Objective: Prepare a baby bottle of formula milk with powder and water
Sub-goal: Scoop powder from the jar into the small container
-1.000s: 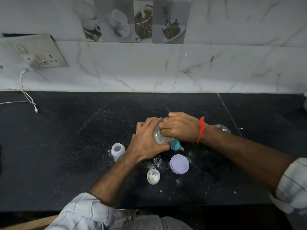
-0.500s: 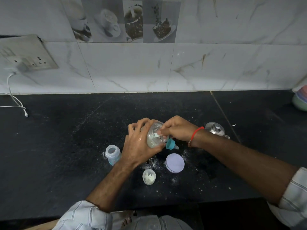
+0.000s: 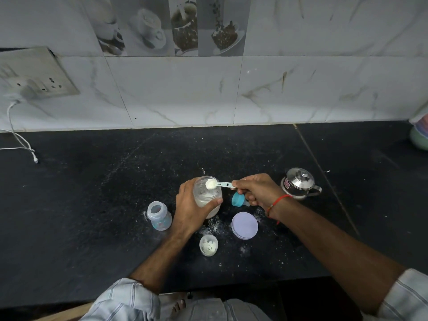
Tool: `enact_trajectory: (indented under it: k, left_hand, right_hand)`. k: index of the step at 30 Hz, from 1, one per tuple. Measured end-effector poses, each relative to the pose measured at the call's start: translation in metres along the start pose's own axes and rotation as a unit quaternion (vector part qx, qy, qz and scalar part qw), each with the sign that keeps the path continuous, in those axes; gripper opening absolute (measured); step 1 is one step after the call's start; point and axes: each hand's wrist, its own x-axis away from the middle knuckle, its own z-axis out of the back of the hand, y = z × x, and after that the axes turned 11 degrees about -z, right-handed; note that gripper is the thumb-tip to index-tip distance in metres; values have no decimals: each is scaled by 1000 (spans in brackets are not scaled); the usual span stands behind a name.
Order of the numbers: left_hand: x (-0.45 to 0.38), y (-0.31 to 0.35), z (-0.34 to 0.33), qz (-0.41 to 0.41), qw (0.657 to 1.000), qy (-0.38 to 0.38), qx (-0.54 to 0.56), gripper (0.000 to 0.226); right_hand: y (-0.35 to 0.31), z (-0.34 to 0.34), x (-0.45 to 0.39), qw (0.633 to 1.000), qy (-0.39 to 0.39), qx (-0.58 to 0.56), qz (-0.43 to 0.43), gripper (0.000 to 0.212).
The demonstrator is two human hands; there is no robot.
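Scoop now heaped above jar rim, right fingers pinching handle, left fingers clamped round jar.

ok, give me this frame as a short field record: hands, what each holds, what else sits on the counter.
left hand: left hand, grip round clear powder jar, jar upright on black stone counter
right hand: right hand pinches pale blue plastic scoop, heaped with white powder, over the jar mouth
bottle: small clear baby bottle, open, upright, left of the jar
teat: teal teat piece beside the right hand
lid: round lilac lid, flat
cap: small clear cap
other: steel lidded pot, far right
spill: white powder specks round the jar
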Motion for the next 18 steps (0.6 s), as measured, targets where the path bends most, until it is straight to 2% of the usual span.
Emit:
enact_trajectory:
  k: [5,6,10,12,15,18]
  left_hand:
    - [10,-23,-5,22,999,-2,37,79]
    - [12,-27,-5,31,999,-9,40,85]
    - [21,-31,-1,95,993,-49,56,134]
    - [34,-26,5,95,991,-48,79,144]
    - [66,-21,14,47,997,-10,68,125]
    - [99,-22,17,-33,999,15,1,103]
  right_hand:
    - [10,-10,-10,1000,10,-9,-15,17]
    - [11,-12,-11,1000,7,-13,-17,17]
    - [14,-17,-12,1000,3,-22,-17,16]
    - [15,-19,-12,999,-4,-29,-15,17]
    - [17,-19,-13,999,-14,-34,-12,18]
    - [19,-18,-12,999,-19,-31,-11,19]
